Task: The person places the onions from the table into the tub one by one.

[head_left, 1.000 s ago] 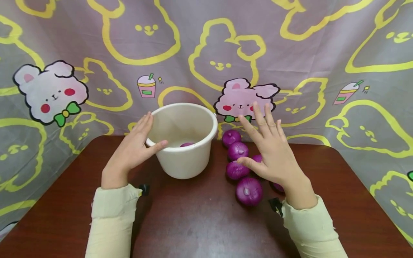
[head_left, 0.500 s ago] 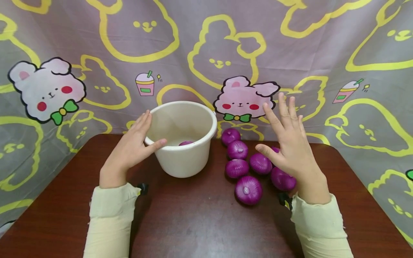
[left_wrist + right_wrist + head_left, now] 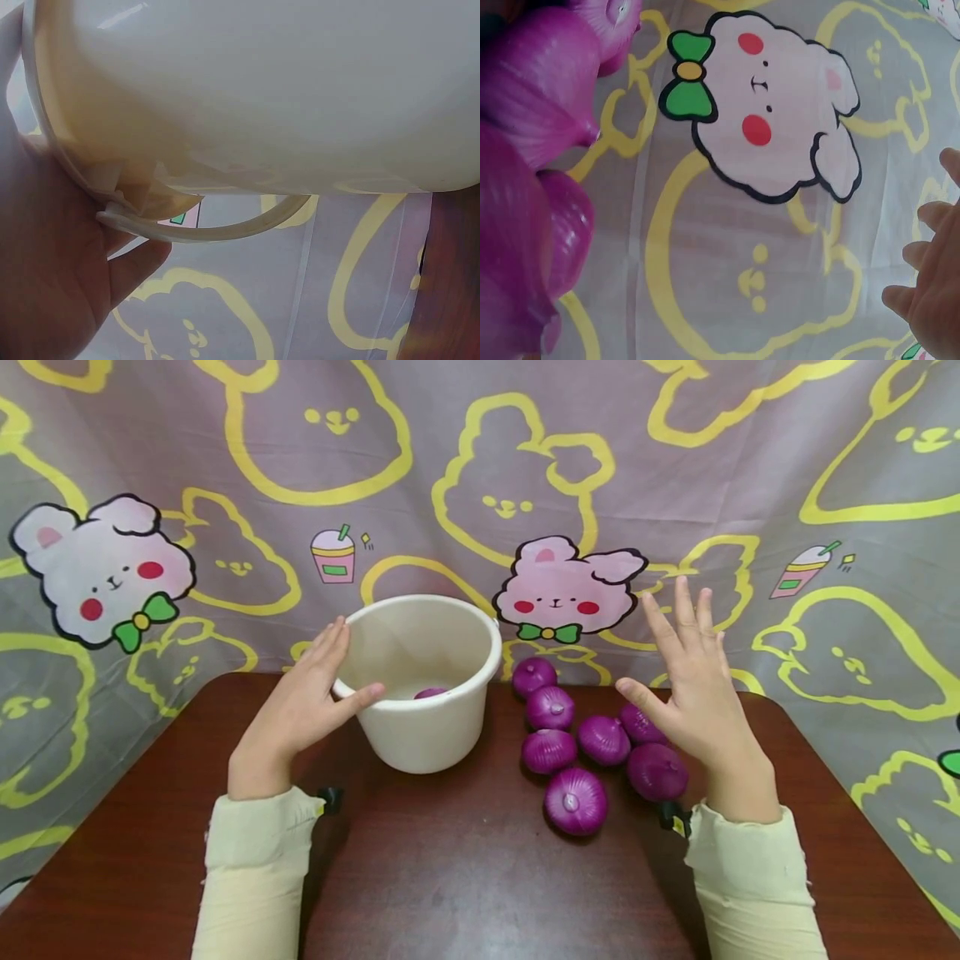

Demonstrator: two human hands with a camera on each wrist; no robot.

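A white bucket (image 3: 423, 735) stands on the table, its top tilted toward me. Inside it the top of a purple onion (image 3: 431, 692) shows; the rest of the inside is partly hidden by the front wall. My left hand (image 3: 300, 702) rests against the bucket's left rim, fingers extended and thumb lying over the front edge. To the right of the bucket lie several purple onions (image 3: 575, 802), loosely grouped. My right hand (image 3: 701, 702) is raised beside the rightmost onions, fingers spread, holding nothing; it partly covers one onion (image 3: 641, 723).
The brown table (image 3: 450, 877) reaches to a hanging cartoon-print cloth (image 3: 412, 460) right behind the bucket and onions. In the left wrist view the bucket's curved handle (image 3: 217, 231) hangs by my fingers. A dark wrist camera (image 3: 675, 818) sits at my right cuff.
My right hand has moved right, from above the onions to their right side, uncovering the ones it hid. My left hand and the bucket stay about the same.
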